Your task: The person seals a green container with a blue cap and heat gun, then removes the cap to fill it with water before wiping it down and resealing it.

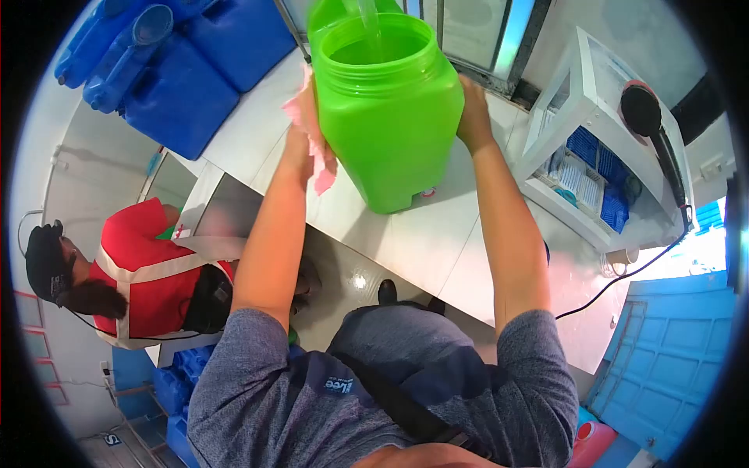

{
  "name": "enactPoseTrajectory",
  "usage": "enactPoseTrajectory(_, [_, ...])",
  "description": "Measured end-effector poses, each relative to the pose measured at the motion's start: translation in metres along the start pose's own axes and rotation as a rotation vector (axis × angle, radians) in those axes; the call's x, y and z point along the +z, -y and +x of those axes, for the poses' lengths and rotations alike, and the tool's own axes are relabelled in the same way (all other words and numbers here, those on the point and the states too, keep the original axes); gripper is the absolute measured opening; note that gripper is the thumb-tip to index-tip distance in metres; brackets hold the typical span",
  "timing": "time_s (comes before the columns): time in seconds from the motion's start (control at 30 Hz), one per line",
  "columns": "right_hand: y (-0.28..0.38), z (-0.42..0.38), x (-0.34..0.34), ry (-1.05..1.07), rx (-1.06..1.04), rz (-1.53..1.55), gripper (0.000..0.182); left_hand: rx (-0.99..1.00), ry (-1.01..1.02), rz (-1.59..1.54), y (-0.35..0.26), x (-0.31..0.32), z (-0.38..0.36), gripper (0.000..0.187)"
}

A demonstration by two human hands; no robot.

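A large bright green plastic water jug [390, 129] stands upright on the white tiled counter, its wide threaded mouth uncapped. A clear stream of water [370, 30] falls into the mouth from above; the source lies outside the view. My left hand [296, 144] presses a pink cloth [318, 148] against the jug's left side, its fingers largely hidden by cloth and jug. On the opposite side my right hand [473, 115] holds the jug's wall, fingertips hidden behind it.
Several blue jugs [181, 97] stand at the counter's left end. A white shelf unit [581, 93] holds blue baskets, with a hair dryer [654, 125] on top and a black cord trailing down. A person in a red top [144, 257] is at the left. The tiled counter [437, 253] ends before me.
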State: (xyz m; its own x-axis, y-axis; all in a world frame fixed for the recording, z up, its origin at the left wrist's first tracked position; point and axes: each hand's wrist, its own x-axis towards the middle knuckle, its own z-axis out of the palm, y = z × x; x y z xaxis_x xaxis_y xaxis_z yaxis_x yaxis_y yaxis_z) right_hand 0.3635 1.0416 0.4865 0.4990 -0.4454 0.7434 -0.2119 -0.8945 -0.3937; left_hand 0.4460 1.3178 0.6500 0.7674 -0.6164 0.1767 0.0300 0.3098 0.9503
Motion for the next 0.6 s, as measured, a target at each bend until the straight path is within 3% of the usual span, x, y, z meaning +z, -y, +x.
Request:
enactPoseTrajectory(0.03, [0.007,0.002,-0.002,-0.005,-0.008,0.001,0.038,-0.1,-0.094,-0.011,0.013,-0.006,0.009,0.061])
enactPoseTrajectory(0.1, [0.027,0.006,-0.01,0.428,0.271,-0.192,0.047,-0.245,-0.235,-0.03,0.05,-0.025,0.021,0.055])
enactPoseTrajectory(0.13, [0.008,0.0,0.008,0.474,0.257,-0.305,0.052,-0.29,-0.282,-0.039,0.072,-0.037,0.023,0.054])
enactPoseTrajectory(0.17, [0.014,0.001,0.004,0.473,0.248,-0.304,0.052,0.012,-0.155,0.243,0.11,-0.058,0.018,0.044])
enactPoseTrajectory(0.23, [0.032,0.0,-0.007,0.572,0.406,-0.238,0.056,0.248,0.047,0.662,0.125,-0.071,0.0,0.037])
enactPoseTrajectory(0.3, [0.012,-0.004,0.015,0.525,0.431,-0.064,0.063,0.17,0.109,0.799,0.131,-0.069,-0.018,0.04])
enactPoseTrajectory(0.33, [-0.009,-0.007,0.034,0.47,0.434,0.124,0.066,-0.164,0.073,0.622,0.124,-0.06,-0.028,0.052])
enactPoseTrajectory(0.4, [-0.025,-0.015,0.039,0.363,0.46,0.62,0.074,-0.493,0.039,0.429,0.133,-0.056,-0.048,0.068])
enactPoseTrajectory(0.43, [-0.008,-0.013,0.022,0.32,0.505,0.84,0.08,-0.071,0.066,0.695,0.146,-0.056,-0.06,0.082])
enactPoseTrajectory(0.5, [0.018,-0.016,0.008,0.243,0.558,0.937,0.081,0.364,0.094,0.93,0.161,-0.055,-0.075,0.098])
enactPoseTrajectory(0.53, [0.022,-0.021,0.008,0.164,0.61,1.04,0.083,0.23,0.09,0.63,0.144,-0.046,-0.083,0.107])
enactPoseTrajectory(0.6, [0.028,-0.026,0.013,0.123,0.676,0.907,0.076,0.248,0.088,0.461,0.14,-0.042,-0.081,0.116])
